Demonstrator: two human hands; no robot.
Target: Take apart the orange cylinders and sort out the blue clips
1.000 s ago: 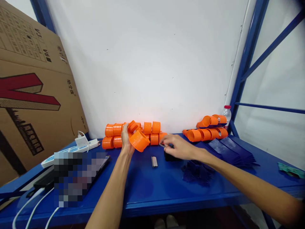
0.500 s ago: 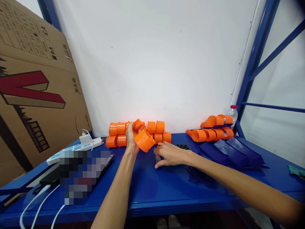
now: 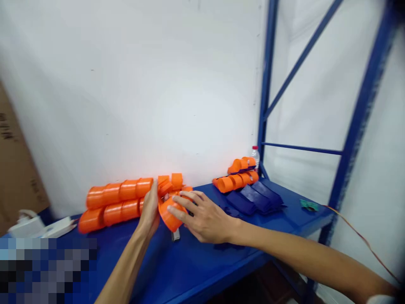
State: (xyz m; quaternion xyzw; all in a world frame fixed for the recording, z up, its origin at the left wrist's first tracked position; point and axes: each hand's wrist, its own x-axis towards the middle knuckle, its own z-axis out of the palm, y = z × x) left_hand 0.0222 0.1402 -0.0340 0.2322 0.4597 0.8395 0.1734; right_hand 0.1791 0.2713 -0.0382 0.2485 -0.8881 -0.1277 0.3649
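Note:
An orange plastic cylinder piece [image 3: 171, 217], short and wide with a narrower part at its back, is held above the table. My left hand [image 3: 150, 211] is closed around its left side. My right hand [image 3: 202, 215] lies against its front and right side, the fingers curved over the surface; the thumb is mostly hidden. Below the piece a small grey object [image 3: 176, 234] lies on the table, partly covered. Behind my left hand, similar orange cylinders [image 3: 112, 194] are stacked in two rows against the wall.
Further right are more orange cylinders [image 3: 237, 181] on dark blue strips, a fanned stack of blue sheets [image 3: 259, 196], and a bottle with a red cap [image 3: 255, 156]. A green scrap [image 3: 309, 205] lies near the right edge. A power strip [image 3: 58, 227] sits left.
The view has turned right. My right hand has left the small grey object on the table and moved up onto the orange cylinder that my left hand holds.

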